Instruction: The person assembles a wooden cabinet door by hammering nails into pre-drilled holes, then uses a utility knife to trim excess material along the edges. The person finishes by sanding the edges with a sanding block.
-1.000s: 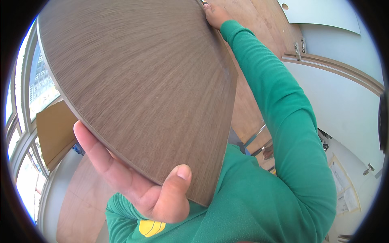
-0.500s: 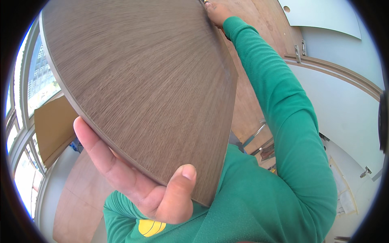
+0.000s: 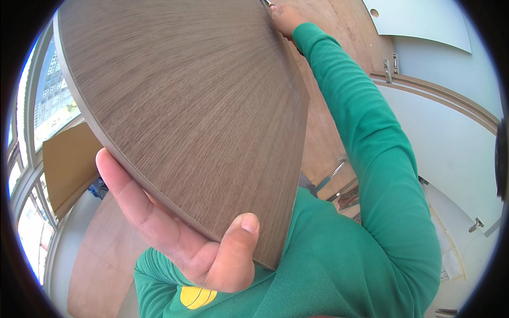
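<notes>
A large wood-grain board (image 3: 196, 116), brown with a pale edge band, stands tilted close in front of me. My left hand (image 3: 185, 249) grips its lower corner, thumb on the grained face and fingers along the outer edge. My right hand (image 3: 288, 22) is at the board's far right edge, its fingers closed. A thin metallic tip shows beside that thumb at the top of the view; what it belongs to is cut off, so I cannot tell its kind.
White panels (image 3: 440, 143) with metal hinges (image 3: 388, 70) lie at the right. A teal-handled tool (image 3: 330, 177) and other tools lie on the plywood (image 3: 323, 143) beyond my body. At the left are brown cardboard (image 3: 69, 164), a plywood sheet (image 3: 101, 259) and windows (image 3: 55, 95).
The view and the board have shifted very slightly. Both hands keep the same places on the board.
</notes>
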`<act>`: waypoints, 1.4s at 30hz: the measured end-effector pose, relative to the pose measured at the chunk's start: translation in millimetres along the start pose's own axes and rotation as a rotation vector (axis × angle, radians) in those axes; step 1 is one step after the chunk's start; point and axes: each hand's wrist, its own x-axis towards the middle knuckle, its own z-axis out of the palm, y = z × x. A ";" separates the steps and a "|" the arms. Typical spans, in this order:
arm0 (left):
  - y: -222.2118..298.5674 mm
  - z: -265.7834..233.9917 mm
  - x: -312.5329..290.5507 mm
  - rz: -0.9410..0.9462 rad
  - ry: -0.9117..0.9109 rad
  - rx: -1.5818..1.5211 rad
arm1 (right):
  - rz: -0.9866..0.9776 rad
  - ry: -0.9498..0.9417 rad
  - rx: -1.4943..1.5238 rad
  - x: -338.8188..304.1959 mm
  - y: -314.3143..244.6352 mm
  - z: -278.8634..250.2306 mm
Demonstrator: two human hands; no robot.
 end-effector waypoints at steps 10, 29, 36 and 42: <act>-1.1 -0.3 -0.2 0.010 0.001 0.019 | -0.009 -0.047 0.030 -34.9 -7.0 -18.0; -9.3 -5.8 2.9 0.036 -0.017 0.050 | 0.024 0.059 0.142 -53.5 20.5 0.5; -5.9 0.6 3.2 0.094 -0.056 0.070 | -0.084 0.124 0.108 -49.3 27.4 4.4; -2.8 8.7 3.5 0.114 -0.062 0.063 | -0.032 0.031 0.096 -49.5 17.8 -8.4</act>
